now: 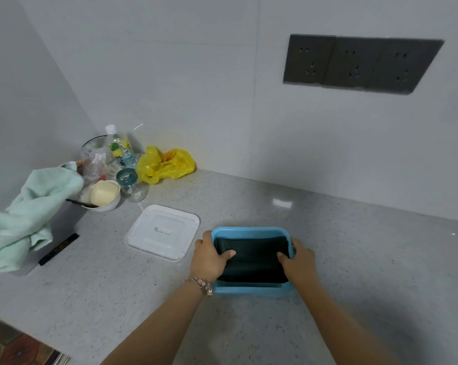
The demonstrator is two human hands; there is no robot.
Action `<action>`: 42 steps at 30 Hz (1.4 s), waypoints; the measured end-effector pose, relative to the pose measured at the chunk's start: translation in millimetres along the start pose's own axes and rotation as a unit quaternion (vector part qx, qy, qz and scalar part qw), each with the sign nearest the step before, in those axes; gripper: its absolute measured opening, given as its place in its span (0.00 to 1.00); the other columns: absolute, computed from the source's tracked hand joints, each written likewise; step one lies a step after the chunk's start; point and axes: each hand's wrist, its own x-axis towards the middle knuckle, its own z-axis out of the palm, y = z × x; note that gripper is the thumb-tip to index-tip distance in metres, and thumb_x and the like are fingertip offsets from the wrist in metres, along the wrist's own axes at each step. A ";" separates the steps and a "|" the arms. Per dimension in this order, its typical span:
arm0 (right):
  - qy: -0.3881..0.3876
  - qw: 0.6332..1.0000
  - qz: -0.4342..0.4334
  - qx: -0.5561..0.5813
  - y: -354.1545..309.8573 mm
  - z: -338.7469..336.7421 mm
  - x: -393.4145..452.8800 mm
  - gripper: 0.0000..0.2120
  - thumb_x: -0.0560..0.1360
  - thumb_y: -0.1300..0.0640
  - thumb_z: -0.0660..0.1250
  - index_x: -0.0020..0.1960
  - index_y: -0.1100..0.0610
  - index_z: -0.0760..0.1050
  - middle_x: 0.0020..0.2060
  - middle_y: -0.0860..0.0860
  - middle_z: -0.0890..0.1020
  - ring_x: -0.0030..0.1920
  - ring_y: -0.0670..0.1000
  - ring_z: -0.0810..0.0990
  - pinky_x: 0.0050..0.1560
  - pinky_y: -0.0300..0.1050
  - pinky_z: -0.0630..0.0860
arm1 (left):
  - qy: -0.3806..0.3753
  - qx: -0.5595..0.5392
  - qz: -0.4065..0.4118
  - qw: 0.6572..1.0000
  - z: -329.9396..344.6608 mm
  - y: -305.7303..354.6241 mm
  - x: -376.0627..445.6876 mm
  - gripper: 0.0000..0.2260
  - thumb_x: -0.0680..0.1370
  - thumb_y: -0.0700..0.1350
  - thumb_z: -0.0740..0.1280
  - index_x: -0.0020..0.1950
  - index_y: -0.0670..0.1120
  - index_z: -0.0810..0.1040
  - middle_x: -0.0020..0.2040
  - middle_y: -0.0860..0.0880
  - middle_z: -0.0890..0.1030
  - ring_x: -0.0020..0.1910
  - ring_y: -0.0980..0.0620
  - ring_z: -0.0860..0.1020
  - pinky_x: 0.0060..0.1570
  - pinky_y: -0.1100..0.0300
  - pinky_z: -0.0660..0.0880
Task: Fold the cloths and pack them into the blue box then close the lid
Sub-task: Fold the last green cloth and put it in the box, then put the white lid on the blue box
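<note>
A blue box point(249, 229) stands on the grey counter in front of me. A folded dark green cloth point(254, 259) lies inside it and fills most of the opening. My left hand point(209, 259) grips the cloth's left edge, thumb on top and fingers down beside the box's left wall. My right hand point(299, 262) grips the cloth's right edge the same way at the box's right wall. The white lid point(162, 231) lies flat on the counter to the left of the box. A light green cloth point(30, 214) is draped, unfolded, over something at the far left.
In the back left corner stand a water bottle point(120, 148), a glass jar point(131, 185), a white bowl point(104, 197) and a yellow plastic bag point(164, 164). A dark strip point(59, 248) lies near the light green cloth. Wall sockets point(359, 64) sit above the counter.
</note>
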 end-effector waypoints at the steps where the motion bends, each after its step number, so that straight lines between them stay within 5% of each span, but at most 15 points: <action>1: 0.003 1.000 0.000 0.003 1.3 0.9 1.8 0.23 0.77 0.56 0.64 0.70 0.55 0.64 0.63 0.60 0.67 0.50 0.51 0.70 0.58 0.49 0.72 | -0.002 0.001 0.000 1.000 1.6 -0.1 1.2 0.28 0.72 0.52 0.73 0.66 0.46 0.65 0.58 0.44 0.71 0.57 0.46 0.73 0.54 0.56 0.70; 7: 0.045 0.995 -0.004 -0.092 -2.7 4.7 3.3 0.26 0.77 0.52 0.63 0.72 0.54 0.59 0.65 0.57 0.63 0.58 0.55 0.71 0.61 0.51 0.71 | -0.012 0.022 0.018 1.000 3.5 -1.2 8.2 0.31 0.73 0.54 0.71 0.70 0.47 0.61 0.60 0.44 0.70 0.59 0.47 0.71 0.58 0.55 0.70; 11: 0.125 0.948 -0.095 -0.277 -12.8 13.9 -4.3 0.31 0.78 0.49 0.59 0.76 0.49 0.49 0.74 0.52 0.53 0.73 0.55 0.53 0.73 0.53 0.49 | -0.004 0.052 0.037 0.998 -0.5 -1.6 9.2 0.38 0.73 0.58 0.69 0.75 0.47 0.54 0.66 0.43 0.65 0.66 0.44 0.66 0.63 0.52 0.67; 15: 0.105 0.928 -0.158 -0.321 -24.9 23.7 -11.8 0.26 0.79 0.48 0.56 0.75 0.46 0.53 0.74 0.49 0.54 0.74 0.53 0.49 0.73 0.52 0.43 | 0.007 0.044 0.064 0.997 -3.2 1.9 8.2 0.37 0.72 0.59 0.68 0.75 0.50 0.55 0.68 0.45 0.64 0.67 0.46 0.65 0.63 0.54 0.67; 25: 0.087 0.925 -0.246 -0.276 -48.6 50.3 -26.7 0.19 0.78 0.52 0.59 0.69 0.49 0.68 0.69 0.49 0.69 0.72 0.53 0.61 0.72 0.53 0.47 | 0.066 0.000 0.103 0.993 -16.6 -2.1 6.4 0.22 0.77 0.52 0.64 0.69 0.47 0.68 0.64 0.45 0.70 0.64 0.48 0.68 0.62 0.59 0.66; 30: 0.069 0.913 -0.304 -0.264 -63.3 73.5 -30.6 0.17 0.77 0.55 0.62 0.66 0.53 0.73 0.66 0.51 0.73 0.69 0.54 0.67 0.71 0.55 0.54 | 0.116 0.095 0.089 0.985 -30.8 -25.2 18.3 0.13 0.78 0.48 0.62 0.62 0.48 0.75 0.59 0.48 0.76 0.59 0.48 0.73 0.59 0.53 0.68; 35: 0.028 0.898 -0.345 -0.273 -76.5 99.4 -23.4 0.19 0.81 0.51 0.55 0.71 0.48 0.66 0.71 0.47 0.66 0.72 0.48 0.59 0.73 0.49 0.46 | 0.112 0.237 0.019 0.965 -35.1 -53.2 31.6 0.15 0.77 0.55 0.62 0.63 0.53 0.74 0.61 0.52 0.76 0.61 0.50 0.72 0.59 0.55 0.64; 42: -0.006 0.889 -0.340 -0.306 -81.7 134.4 -13.1 0.20 0.80 0.50 0.54 0.72 0.48 0.64 0.72 0.47 0.64 0.73 0.48 0.55 0.73 0.51 0.44 | 0.054 0.292 0.009 0.955 -36.6 -90.6 48.0 0.14 0.76 0.56 0.63 0.57 0.52 0.77 0.56 0.51 0.77 0.58 0.50 0.73 0.59 0.54 0.64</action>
